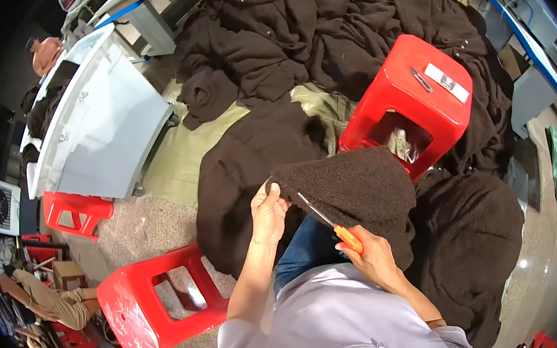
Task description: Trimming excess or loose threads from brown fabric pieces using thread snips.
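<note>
Screwdriver (344,234) with orange handle and slim metal shaft, lying slantwise over a dark brown fleece piece (354,183) draped across the wearer's lap; the fleece piece serves as landmark. The right hand (377,259), at its near edge, is closed around the handle, the shaft pointing forward and to the left; whether the tip touches the cloth cannot be told. The left hand (269,216), at its left corner, pinches that corner between thumb and fingers. Just beyond the fleece piece and to its right stands a red plastic stool (387,74), bearing a small dark slender tool (421,79) and a white label (447,81). Farther beyond it rises a large heap of dark brown fabric (345,31), partly over a yellowish sheet (176,168). To its left, well apart, are a second red stool (130,312) and a white wheeled bin (107,124); to its right, a brown fabric bundle (465,242).
</note>
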### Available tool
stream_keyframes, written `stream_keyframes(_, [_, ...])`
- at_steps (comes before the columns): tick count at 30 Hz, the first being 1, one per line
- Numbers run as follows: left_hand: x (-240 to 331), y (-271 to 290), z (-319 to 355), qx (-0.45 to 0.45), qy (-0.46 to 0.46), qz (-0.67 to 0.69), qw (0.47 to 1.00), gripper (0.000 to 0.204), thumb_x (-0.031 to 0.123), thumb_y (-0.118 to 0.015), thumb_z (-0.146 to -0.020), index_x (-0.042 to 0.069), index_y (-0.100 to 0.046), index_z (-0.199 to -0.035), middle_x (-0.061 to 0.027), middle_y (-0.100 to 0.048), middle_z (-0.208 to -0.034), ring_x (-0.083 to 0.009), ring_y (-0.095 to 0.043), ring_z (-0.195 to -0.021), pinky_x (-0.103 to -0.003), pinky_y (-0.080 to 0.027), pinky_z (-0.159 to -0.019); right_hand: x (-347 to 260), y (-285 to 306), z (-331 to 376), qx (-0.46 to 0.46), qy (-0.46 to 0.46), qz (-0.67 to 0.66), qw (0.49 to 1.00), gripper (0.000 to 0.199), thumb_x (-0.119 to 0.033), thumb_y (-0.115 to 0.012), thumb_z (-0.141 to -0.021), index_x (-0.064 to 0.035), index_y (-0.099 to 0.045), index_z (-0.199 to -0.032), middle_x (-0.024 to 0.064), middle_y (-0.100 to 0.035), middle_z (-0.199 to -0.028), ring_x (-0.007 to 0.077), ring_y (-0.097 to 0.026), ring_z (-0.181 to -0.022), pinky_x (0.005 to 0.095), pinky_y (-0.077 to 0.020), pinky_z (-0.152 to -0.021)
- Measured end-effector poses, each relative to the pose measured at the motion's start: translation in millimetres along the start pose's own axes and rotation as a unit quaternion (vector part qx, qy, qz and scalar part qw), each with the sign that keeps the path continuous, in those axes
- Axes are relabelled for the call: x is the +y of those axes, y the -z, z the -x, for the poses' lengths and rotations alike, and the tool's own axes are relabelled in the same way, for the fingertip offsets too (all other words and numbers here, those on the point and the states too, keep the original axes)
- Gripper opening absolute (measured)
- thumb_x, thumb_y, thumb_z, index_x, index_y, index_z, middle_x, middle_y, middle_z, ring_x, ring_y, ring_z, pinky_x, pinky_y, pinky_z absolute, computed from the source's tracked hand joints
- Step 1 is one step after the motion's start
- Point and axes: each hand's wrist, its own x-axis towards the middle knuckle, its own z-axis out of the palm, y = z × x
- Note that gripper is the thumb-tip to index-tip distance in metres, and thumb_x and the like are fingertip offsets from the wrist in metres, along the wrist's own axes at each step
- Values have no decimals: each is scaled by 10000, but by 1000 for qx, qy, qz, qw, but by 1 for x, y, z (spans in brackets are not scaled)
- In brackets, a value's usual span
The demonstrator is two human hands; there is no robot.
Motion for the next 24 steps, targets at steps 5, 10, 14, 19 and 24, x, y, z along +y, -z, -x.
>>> stream_keyframes(5, [-7,15,6,12,11,21,1000,137,167,-576,-965,69,-623,-1049,-32,-682,-959,-130,-648,-790,-295,-530,-740,-9,0,0,-58,-25,31,997,321,-329,-697,-867,-44,-593,-968,140,-667,-806,384,-652,-688,435,-512,-586])
stream_keyframes(10, [-11,9,6,58,24,-7,998,94,170,-575,-966,94,-622,-994,-8,-662,-885,-126,-615,-731,-295,-521,-710,-3,-3,3,-15,-70,5,997,321,-341,-694,-868,-60,-616,-1003,173,-673,-779,395,-657,-704,447,-510,-601])
stream_keyframes(14, [-25,7,12,60,75,15,995,134,235,-588,-964,123,-626,-1025,-3,-668,-945,-124,-622,-817,-312,-520,-726,5,1,5,21,-98,11,995,308,-278,-720,-853,-53,-612,-1032,211,-639,-758,416,-643,-758,431,-497,-619])
stream_keyframes(19, [-72,-11,35,-12,273,11,962,312,328,-655,-923,127,-616,-1158,-5,-652,-1118,-156,-593,-1053,-366,-481,-840,35,16,13,144,-110,0,983,239,-166,-703,-865,-5,-578,-989,213,-576,-729,392,-557,-631,366,-460,-586])
stream_keyframes(24, [-77,-46,19,-18,227,-102,968,339,312,-655,-926,-26,-664,-912,-91,-692,-874,-179,-664,-722,-331,-539,-666,46,49,32,217,-165,18,962,236,-134,-672,-886,-9,-588,-1068,159,-561,-744,186,-522,-665,304,-458,-647])
